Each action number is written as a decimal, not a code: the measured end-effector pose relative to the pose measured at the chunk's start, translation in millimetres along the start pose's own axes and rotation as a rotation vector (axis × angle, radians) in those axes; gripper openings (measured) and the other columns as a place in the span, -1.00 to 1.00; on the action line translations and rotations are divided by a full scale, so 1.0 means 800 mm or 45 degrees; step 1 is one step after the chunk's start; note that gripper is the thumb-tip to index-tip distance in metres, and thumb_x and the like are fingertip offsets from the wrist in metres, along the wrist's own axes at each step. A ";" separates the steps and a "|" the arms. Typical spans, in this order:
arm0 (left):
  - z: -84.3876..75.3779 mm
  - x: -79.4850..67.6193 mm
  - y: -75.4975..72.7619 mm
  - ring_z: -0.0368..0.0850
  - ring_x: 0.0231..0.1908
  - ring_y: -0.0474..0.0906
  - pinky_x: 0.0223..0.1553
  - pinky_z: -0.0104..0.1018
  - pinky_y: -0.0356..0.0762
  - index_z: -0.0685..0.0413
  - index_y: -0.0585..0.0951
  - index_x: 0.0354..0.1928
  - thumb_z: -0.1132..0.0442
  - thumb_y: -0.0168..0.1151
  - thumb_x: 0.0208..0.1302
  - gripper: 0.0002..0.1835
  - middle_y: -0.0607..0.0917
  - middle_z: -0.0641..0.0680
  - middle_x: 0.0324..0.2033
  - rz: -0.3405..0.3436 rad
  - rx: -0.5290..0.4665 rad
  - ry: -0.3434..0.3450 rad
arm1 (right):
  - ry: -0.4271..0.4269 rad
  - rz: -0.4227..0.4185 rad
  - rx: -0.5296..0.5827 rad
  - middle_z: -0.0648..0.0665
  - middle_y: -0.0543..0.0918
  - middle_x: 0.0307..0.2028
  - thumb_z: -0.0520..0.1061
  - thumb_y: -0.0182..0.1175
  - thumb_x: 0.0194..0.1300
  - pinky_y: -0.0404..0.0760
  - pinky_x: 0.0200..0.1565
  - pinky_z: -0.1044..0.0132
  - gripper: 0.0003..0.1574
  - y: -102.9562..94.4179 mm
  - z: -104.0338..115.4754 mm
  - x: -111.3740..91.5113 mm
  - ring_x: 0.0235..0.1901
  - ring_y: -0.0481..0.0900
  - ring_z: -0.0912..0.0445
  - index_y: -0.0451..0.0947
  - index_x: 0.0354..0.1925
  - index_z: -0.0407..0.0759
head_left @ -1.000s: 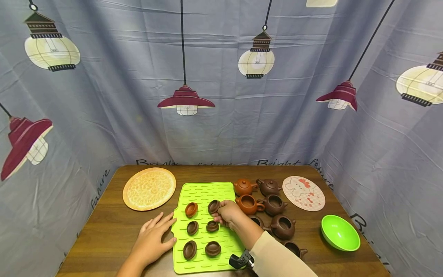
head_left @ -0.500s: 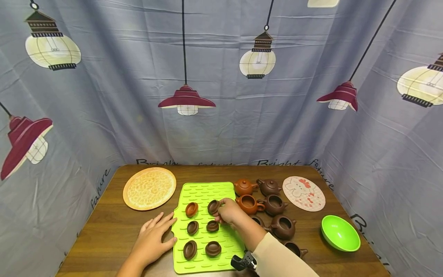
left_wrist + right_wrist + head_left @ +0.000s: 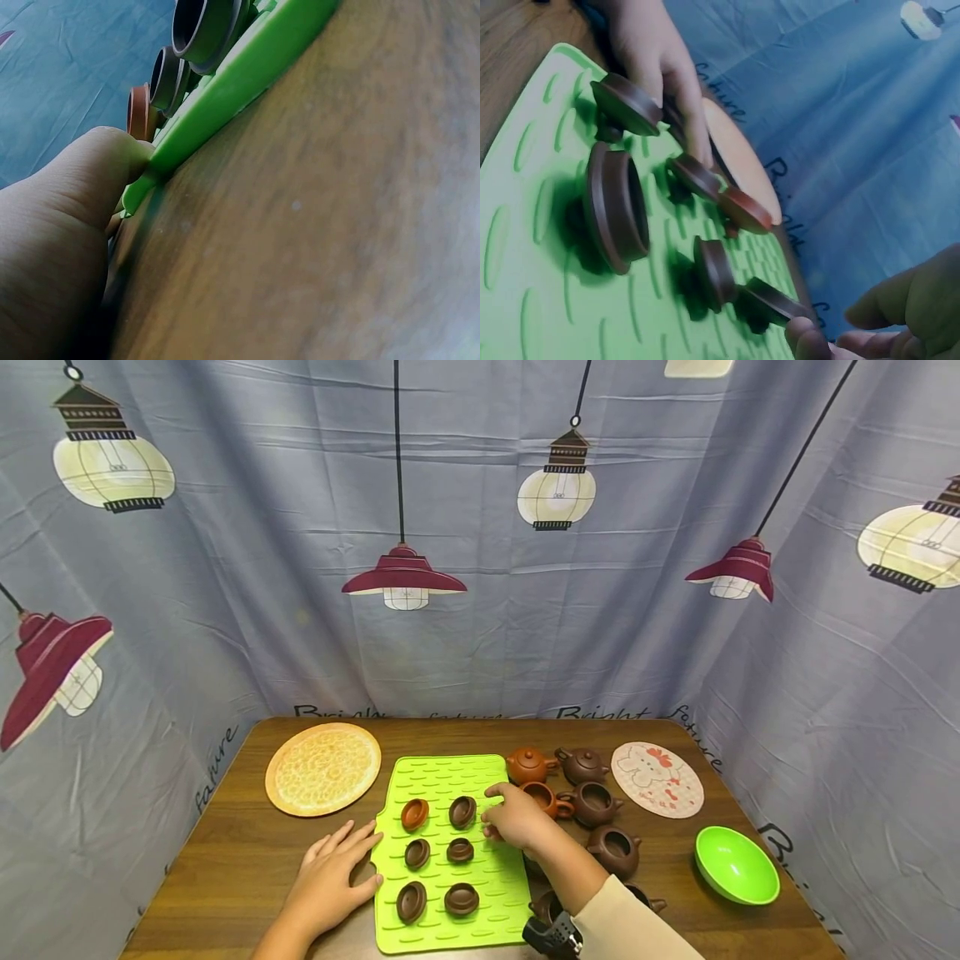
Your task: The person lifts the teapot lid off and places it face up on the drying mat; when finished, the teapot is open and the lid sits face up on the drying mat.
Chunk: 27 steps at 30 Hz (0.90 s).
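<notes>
My left hand (image 3: pixel 333 872) lies spread at the left edge of a green ridged mat (image 3: pixel 431 772), thumb and fingertips at its rim. On the mat, teapot lids stand in two columns, most dark brown, tipped over with their knobs down. An orange-brown lid (image 3: pixel 415 814) heads the left column. Heading the right one is a dark brown lid (image 3: pixel 462 812). My right hand (image 3: pixel 516 817) is just right of that lid, thumb and forefinger apart, with nothing between them. In the right wrist view its fingers (image 3: pixel 885 300) overlap the far end of the same dark lid (image 3: pixel 772 301).
Several lidless teapots (image 3: pixel 615 847) stand right of the mat, some partly hidden by the right forearm. Two lidded teapots, one orange (image 3: pixel 529 764) and one dark (image 3: pixel 583 766), stand behind them. A green bowl (image 3: pixel 737 864), a rabbit placemat (image 3: pixel 658 779) and a round yellow mat (image 3: pixel 324 768) lie farther out.
My right hand has let go of the dark brown lid at the top of the right column and drawn back to the right. The lid stays on the mat; my left hand has not moved.
</notes>
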<state>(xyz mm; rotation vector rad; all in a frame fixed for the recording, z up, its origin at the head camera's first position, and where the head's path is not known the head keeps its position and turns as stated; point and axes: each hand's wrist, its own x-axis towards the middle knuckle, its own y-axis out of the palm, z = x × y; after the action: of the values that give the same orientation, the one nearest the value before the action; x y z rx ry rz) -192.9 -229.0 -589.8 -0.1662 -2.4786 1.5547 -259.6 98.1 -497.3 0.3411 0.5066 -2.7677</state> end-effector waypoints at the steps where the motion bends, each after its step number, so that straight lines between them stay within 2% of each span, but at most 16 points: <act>1: 0.000 0.000 0.000 0.13 0.58 0.20 0.48 0.35 0.00 -0.29 0.52 0.47 -0.25 0.41 0.28 -0.26 0.38 -0.15 0.55 -0.002 0.001 0.000 | -0.015 -0.006 -0.015 -0.40 0.67 -0.09 -0.29 0.08 0.54 0.63 -0.36 0.14 -0.42 -0.004 0.001 -0.001 -0.31 0.70 -0.14 0.30 0.44 -0.38; 7: 0.000 0.000 -0.001 0.15 0.58 0.20 0.48 0.36 0.00 -0.27 0.52 0.47 -0.25 0.41 0.28 -0.26 0.39 -0.14 0.55 -0.011 -0.002 0.010 | -0.107 -0.066 -0.075 -0.34 0.59 -0.18 -0.22 0.08 0.55 0.59 -0.34 0.13 -0.54 -0.031 0.001 0.005 -0.23 0.70 -0.22 0.42 0.33 -0.34; 12: 0.001 -0.001 -0.001 0.14 0.58 0.21 0.48 0.35 -0.01 -0.28 0.52 0.47 -0.25 0.41 0.28 -0.26 0.39 -0.14 0.54 -0.009 -0.003 0.002 | -0.140 -0.164 -0.147 -0.28 0.63 -0.09 -0.20 0.11 0.57 0.58 -0.34 0.20 -0.59 -0.058 -0.006 0.022 -0.30 0.62 -0.05 0.47 0.29 -0.30; 14: 0.001 -0.001 0.000 0.14 0.58 0.21 0.48 0.35 -0.01 -0.28 0.52 0.48 -0.26 0.41 0.28 -0.26 0.39 -0.14 0.55 -0.006 -0.001 0.003 | -0.134 -0.216 -0.164 -0.24 0.63 -0.06 -0.19 0.12 0.57 0.60 -0.32 0.19 -0.61 -0.070 -0.009 0.030 -0.28 0.61 -0.01 0.49 0.27 -0.28; 18: 0.000 -0.001 0.000 0.15 0.58 0.21 0.48 0.35 -0.01 -0.28 0.52 0.48 -0.27 0.40 0.28 -0.25 0.38 -0.14 0.55 -0.003 -0.004 0.012 | -0.114 -0.312 -0.154 -0.22 0.61 -0.09 -0.20 0.13 0.54 0.66 -0.23 0.12 -0.61 -0.091 -0.016 0.045 -0.21 0.65 -0.08 0.48 0.26 -0.27; 20: 0.000 -0.001 0.000 0.15 0.58 0.21 0.48 0.35 -0.01 -0.27 0.52 0.48 -0.26 0.40 0.28 -0.26 0.39 -0.14 0.55 -0.005 -0.006 0.013 | -0.101 -0.347 -0.139 -0.23 0.61 -0.15 -0.21 0.13 0.53 0.64 -0.25 0.14 -0.60 -0.099 -0.019 0.051 -0.22 0.64 -0.12 0.46 0.26 -0.26; 27: 0.000 -0.001 0.000 0.15 0.57 0.21 0.48 0.35 -0.01 -0.25 0.53 0.47 -0.24 0.42 0.28 -0.26 0.40 -0.12 0.54 -0.017 -0.011 0.014 | -0.104 -0.413 -0.290 -0.18 0.63 -0.20 -0.20 0.21 0.48 0.56 -0.35 0.27 -0.58 -0.117 -0.026 0.072 -0.29 0.63 -0.05 0.50 0.25 -0.23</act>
<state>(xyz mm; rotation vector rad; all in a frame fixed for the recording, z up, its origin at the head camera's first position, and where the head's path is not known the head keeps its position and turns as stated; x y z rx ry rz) -191.6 -228.9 -590.0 -0.1588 -2.4733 1.5341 -340.7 174.4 -503.7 0.0984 0.9181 -2.9713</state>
